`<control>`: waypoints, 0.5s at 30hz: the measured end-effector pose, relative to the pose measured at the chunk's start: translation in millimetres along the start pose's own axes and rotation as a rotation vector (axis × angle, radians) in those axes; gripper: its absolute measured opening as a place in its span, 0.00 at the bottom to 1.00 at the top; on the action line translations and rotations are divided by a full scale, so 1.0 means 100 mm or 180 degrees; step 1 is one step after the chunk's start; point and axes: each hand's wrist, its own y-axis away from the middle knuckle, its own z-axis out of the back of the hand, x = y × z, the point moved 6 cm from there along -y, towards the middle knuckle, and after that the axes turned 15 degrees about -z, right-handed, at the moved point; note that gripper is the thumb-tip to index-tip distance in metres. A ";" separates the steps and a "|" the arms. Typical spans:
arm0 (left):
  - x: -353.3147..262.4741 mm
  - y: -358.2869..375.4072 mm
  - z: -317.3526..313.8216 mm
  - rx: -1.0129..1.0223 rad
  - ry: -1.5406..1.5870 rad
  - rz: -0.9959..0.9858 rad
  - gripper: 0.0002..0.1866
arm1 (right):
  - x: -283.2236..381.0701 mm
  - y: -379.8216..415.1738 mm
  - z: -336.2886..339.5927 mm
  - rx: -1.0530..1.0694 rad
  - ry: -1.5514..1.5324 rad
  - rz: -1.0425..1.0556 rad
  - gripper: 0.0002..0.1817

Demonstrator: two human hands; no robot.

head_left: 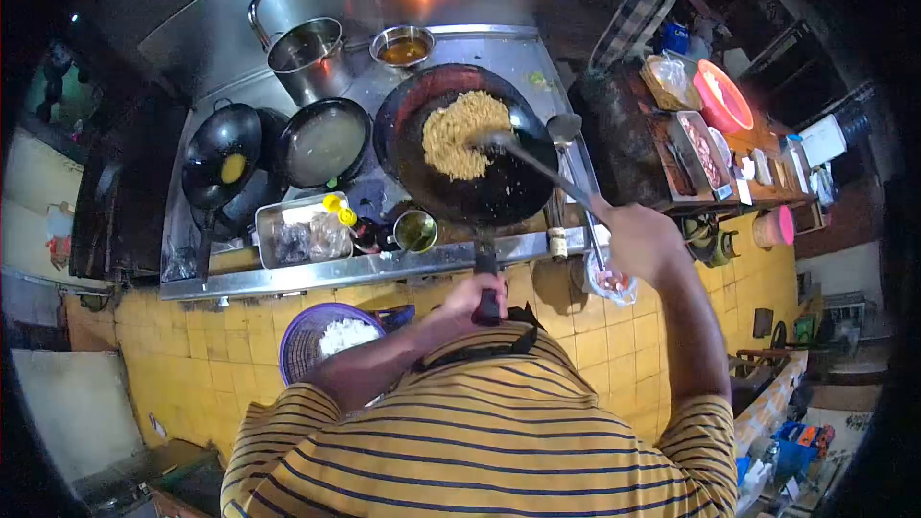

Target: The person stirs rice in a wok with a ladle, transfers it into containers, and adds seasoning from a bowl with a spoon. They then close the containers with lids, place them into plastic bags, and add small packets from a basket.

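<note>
A large black wok [451, 197] sits on the steel stove and holds brownish fried rice [451, 139] heaped toward its far side. My left hand [470, 295] is closed around the wok's dark handle, close to my body. In my right hand [638, 240] is the long handle of a metal ladle [542, 168], gripped from the right. The ladle's head rests in the rice, partly blurred, so its exact shape is hard to tell. A second ladle [564, 127] lies just right of the wok.
Left of the wok stand a pan of cloudy liquid [326, 142], a smaller wok [223, 158] and a steel tray of bags [305, 233]. Behind are a tall pot [309, 58] and a bowl of brown liquid [403, 46]. A purple basket [305, 326] holds white rice below the counter.
</note>
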 end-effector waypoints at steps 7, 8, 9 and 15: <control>-0.81 -0.46 -0.37 -0.0038 0.0226 -0.0497 0.07 | 0.17 0.02 -0.09 0.0078 -0.0608 0.0399 0.34; -0.75 -0.38 -0.36 -0.0234 -0.0071 -0.0529 0.08 | 0.27 -0.07 -0.16 0.0154 -0.0547 0.0216 0.34; -0.43 -0.19 -0.25 -0.0100 0.0069 -0.0445 0.09 | 0.32 -0.13 -0.21 0.0240 -0.0508 0.0034 0.33; -0.61 -0.17 -0.38 -0.0165 0.0389 -0.0469 0.08 | -0.12 0.28 0.07 0.0094 -0.0986 0.0578 0.32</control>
